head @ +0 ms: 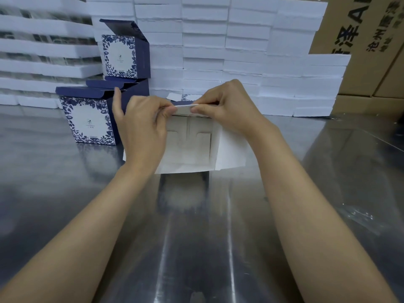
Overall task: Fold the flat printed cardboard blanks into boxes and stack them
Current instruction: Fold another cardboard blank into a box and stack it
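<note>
A partly formed cardboard box (190, 147) lies on the steel table at centre, its white inside facing me and its flaps spread. My left hand (142, 125) and my right hand (227, 110) both pinch the same white top flap (184, 109) along the far edge of the box. To the left stand two folded boxes with blue floral print and dark blue sides. The lower box (89, 121) sits on the table. The upper box (122, 55) is stacked on it, its lid flap standing open.
A wall of stacked white foam blocks (240, 51) runs along the back of the shiny steel table (196, 237). Brown printed cartons (358, 40) stand at the far right. More white foam trays (43, 62) are piled at the far left.
</note>
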Motion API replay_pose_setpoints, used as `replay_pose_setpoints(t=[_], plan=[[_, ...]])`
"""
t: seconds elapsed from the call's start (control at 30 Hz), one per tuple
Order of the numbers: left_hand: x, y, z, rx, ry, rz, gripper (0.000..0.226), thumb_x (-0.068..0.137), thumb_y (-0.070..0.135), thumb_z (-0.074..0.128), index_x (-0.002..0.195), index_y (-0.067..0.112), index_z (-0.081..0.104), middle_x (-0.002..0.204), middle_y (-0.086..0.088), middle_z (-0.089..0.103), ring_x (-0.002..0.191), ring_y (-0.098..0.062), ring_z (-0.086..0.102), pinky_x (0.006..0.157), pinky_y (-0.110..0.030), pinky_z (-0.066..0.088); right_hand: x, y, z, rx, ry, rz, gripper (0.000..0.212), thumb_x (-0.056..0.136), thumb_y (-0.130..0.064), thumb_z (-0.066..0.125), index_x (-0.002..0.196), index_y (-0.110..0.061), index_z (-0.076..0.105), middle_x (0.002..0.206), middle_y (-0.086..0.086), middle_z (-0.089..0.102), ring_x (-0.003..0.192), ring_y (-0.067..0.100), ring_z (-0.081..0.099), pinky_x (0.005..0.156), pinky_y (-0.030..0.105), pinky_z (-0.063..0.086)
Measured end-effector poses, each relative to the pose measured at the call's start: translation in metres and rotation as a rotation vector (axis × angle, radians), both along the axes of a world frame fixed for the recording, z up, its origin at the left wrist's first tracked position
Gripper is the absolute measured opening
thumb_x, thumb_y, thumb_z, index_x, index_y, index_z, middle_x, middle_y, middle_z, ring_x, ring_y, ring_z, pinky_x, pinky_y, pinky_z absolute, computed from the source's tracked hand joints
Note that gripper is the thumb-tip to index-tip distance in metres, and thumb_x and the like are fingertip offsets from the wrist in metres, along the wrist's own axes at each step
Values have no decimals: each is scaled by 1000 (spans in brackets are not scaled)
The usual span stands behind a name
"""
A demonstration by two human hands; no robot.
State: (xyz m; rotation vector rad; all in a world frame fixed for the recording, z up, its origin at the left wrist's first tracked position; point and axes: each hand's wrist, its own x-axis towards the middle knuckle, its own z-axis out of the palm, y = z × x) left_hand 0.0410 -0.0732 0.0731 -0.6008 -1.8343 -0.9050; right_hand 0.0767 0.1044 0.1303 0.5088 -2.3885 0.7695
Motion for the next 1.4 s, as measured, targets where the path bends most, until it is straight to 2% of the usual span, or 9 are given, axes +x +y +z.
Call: replay_pose_setpoints(t=[0.27,0.53,0.67,0.77,0.87,1.1,1.17,1.27,1.4], plan=[[1,-2,1,-101,83,-33,10,92,18,63,87,16,71,75,8,62,76,-21,57,108,-42,30,9,-10,8,30,-104,21,10,82,-20,76,90,-18,80,81,1,76,83,21,68,76,38,53],[0,-5,5,13,9,-108,17,91,30,65,94,16,75,82,14,64,79,-19,60,116,-32,16,5,-8,5,36,-22,-75,9,83,-24,72,88,-22,80,68,4,71,63,14,53,62,34,45],[-8,-14,4,166,-280,-23,71,89,47,64,148,19,36,153,-1,38,139,-18,34,120,-36,12,2,7,6,-15,-25,-205,6,80,-35,75,83,-31,78,79,-9,75,84,12,67,83,44,53],[-15,-18,1,275,-686,-112,105,77,63,68,155,23,9,160,-3,17,145,-19,25,116,-38,23,5,27,6,-93,-69,-240,4,77,-43,75,73,-43,74,77,-28,70,82,-4,66,85,37,54],[-19,-16,-4,320,-747,-206,81,76,54,74,142,20,42,131,2,57,119,-17,56,100,-37,45,4,38,4,-240,-40,-369,30,88,-47,62,79,-22,76,77,-14,71,71,8,61,72,30,49],[-20,-16,1,631,-651,-360,32,84,26,74,113,20,64,106,4,71,97,-11,67,94,-43,53,11,45,3,-1080,-355,-185,30,95,-11,35,68,-11,47,47,-5,57,38,10,50,43,16,40],[-16,-12,2,642,-640,-410,13,92,38,60,97,29,69,96,11,71,91,-9,65,95,-41,52,12,41,2,-1011,-387,-146,27,93,-8,39,69,-11,51,47,-6,54,40,9,47,44,16,41],[-10,-5,3,621,-719,-591,57,92,67,28,102,35,74,118,8,69,110,-10,63,105,-36,43,5,34,-2,-833,-450,-135,15,92,-17,53,89,-11,66,76,1,63,67,19,49,60,18,47],[-6,6,-5,369,-700,-698,46,107,37,24,104,38,70,141,14,47,122,13,46,105,-13,33,-8,23,-15,-676,-571,-134,38,92,-48,59,104,-14,70,87,-1,73,69,16,57,66,23,51]])
